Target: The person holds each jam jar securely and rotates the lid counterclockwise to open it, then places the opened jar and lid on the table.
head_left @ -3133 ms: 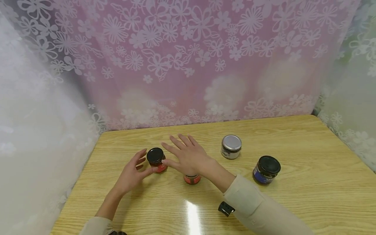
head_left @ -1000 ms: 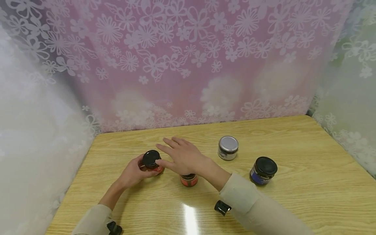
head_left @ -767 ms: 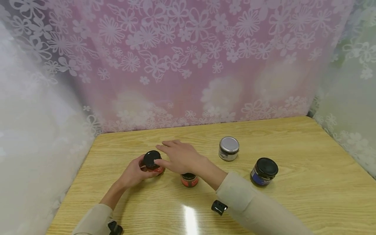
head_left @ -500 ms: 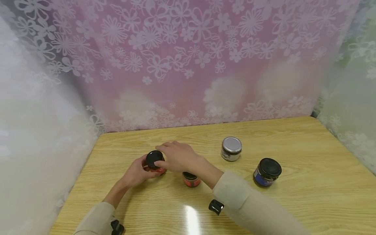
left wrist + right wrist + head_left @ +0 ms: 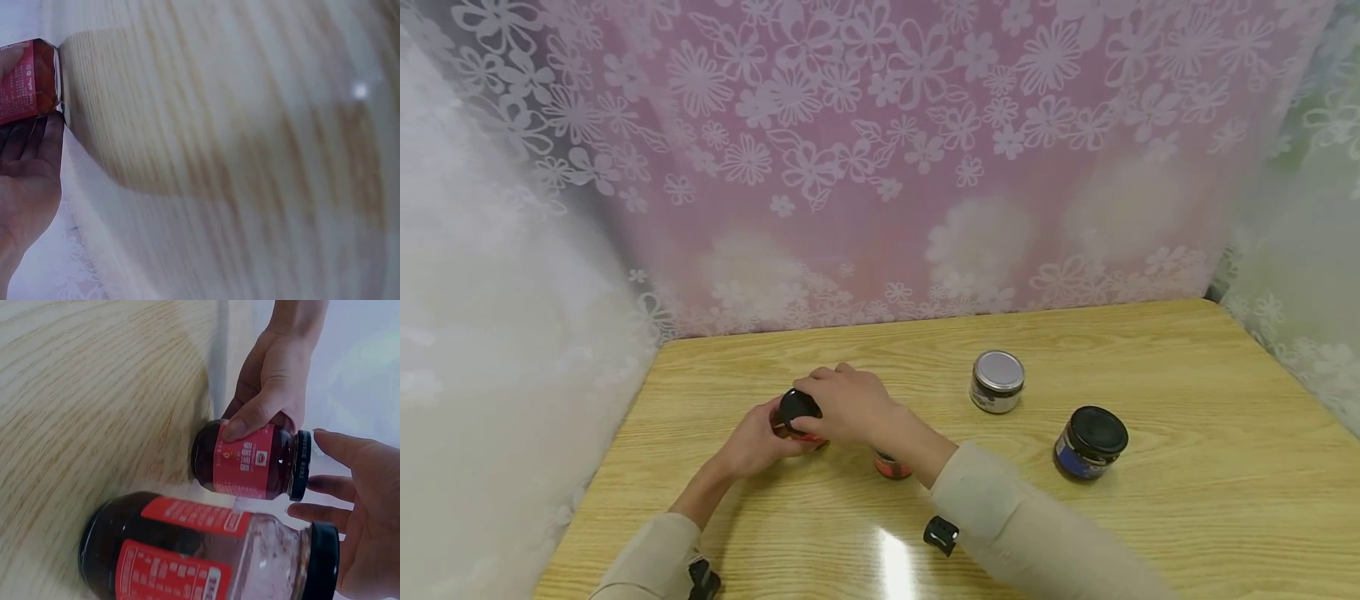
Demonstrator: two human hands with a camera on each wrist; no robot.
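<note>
My left hand point(image 5: 752, 442) grips a small glass jar point(image 5: 244, 462) with a red label, its thumb lying across the label in the right wrist view. The jar is upright, its black lid point(image 5: 796, 406) partly covered in the head view. My right hand point(image 5: 853, 404) holds that lid from above, thumb on the near side and fingers curled over the far side. Under the right forearm stands a second red-labelled jar point(image 5: 892, 465), its top hidden in the head view; its black lid point(image 5: 322, 562) shows in the right wrist view.
On the right of the wooden table point(image 5: 805, 542) stand a silver-lidded jar point(image 5: 997, 382) and a black-lidded jar with a blue label point(image 5: 1091, 443). A floral curtain point(image 5: 880, 208) hangs behind the table. Each sleeve has a dark wrist camera below it.
My left hand has closed round the jar it stood beside. My right hand, spread flat at first, has lowered and curled its fingers round the lid. The other jars stay put.
</note>
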